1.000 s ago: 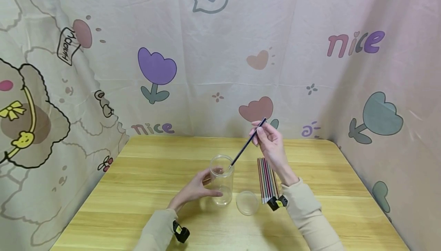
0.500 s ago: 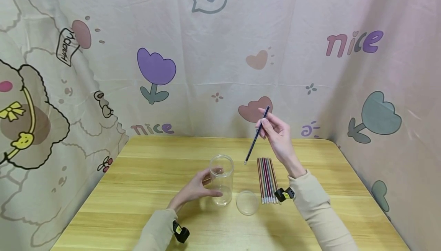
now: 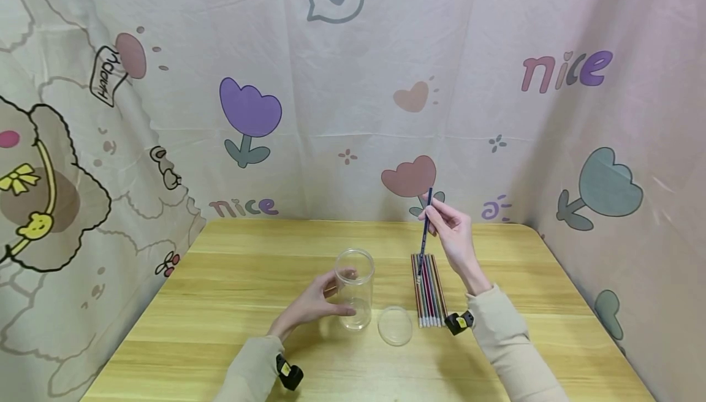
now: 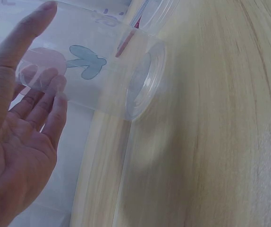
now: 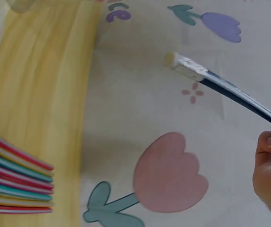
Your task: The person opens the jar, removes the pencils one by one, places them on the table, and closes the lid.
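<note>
My left hand grips a clear, open-topped jar that stands upright on the table. The left wrist view has thumb and fingers on either side of the jar's wall. With thumb and fingertips my right hand pinches a dark blue pencil. Its eraser end points down, in front of the row of pencils in the head view. These striped pencils, in several colours, lie side by side, eraser ends toward me. Between jar and row lies a round clear lid.
The wooden table reaches back to a patterned cloth, which also hangs at both sides. A small black camera is worn on each wrist, the right one close beside the pencils' eraser ends.
My right hand has moved the dark blue pencil from the jar's mouth to the right, up and then down over the pencil row. The pencil now stands steeper. My left hand and jar have stayed put.
</note>
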The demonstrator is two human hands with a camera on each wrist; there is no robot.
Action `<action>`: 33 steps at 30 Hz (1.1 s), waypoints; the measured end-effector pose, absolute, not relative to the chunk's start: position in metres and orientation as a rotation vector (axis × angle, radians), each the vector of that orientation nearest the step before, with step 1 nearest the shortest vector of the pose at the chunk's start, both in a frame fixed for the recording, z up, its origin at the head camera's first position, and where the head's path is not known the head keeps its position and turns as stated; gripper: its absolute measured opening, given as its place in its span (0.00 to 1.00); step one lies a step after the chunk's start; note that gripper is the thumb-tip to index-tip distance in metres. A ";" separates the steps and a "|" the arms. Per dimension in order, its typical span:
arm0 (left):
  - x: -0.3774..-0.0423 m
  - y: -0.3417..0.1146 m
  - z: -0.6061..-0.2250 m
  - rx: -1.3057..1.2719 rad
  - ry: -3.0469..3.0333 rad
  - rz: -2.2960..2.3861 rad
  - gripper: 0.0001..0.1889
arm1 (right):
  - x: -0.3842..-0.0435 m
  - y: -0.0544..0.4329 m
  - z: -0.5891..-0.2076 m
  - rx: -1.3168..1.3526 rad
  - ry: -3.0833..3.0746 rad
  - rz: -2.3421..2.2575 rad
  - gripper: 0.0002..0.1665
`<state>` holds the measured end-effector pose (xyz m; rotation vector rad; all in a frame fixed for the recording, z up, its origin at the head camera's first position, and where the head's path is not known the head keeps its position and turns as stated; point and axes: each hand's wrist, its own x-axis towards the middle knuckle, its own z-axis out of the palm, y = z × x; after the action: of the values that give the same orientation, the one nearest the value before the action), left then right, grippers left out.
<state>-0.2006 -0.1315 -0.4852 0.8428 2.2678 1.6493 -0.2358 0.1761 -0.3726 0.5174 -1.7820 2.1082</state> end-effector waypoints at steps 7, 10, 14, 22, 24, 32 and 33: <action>-0.201 -0.131 -0.485 0.841 2.270 1.649 0.41 | -0.238 0.188 -0.394 0.387 -1.889 2.106 0.25; -0.201 -0.131 -0.485 0.835 2.274 1.646 0.40 | -0.238 0.193 -0.404 0.330 -1.929 2.109 0.25; -0.201 -0.131 -0.485 0.832 2.276 1.646 0.40 | -0.238 0.200 -0.417 0.277 -1.972 2.117 0.26; -0.200 -0.131 -0.485 0.833 2.278 1.641 0.41 | -0.240 0.213 -0.442 0.223 -2.058 2.095 0.27; -0.200 -0.131 -0.485 0.836 2.277 1.640 0.41 | -0.240 0.216 -0.448 0.213 -2.062 2.091 0.27; -0.200 -0.131 -0.485 0.845 2.275 1.645 0.41 | -0.241 0.226 -0.466 0.146 -2.097 2.082 0.26; -0.199 -0.132 -0.484 0.845 2.274 1.646 0.41 | -0.241 0.227 -0.468 0.139 -2.102 2.082 0.26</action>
<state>-0.1995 -0.1315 -0.4843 0.8447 2.2743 1.6457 -0.2413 0.2271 -0.4685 0.1394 -2.1016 2.0824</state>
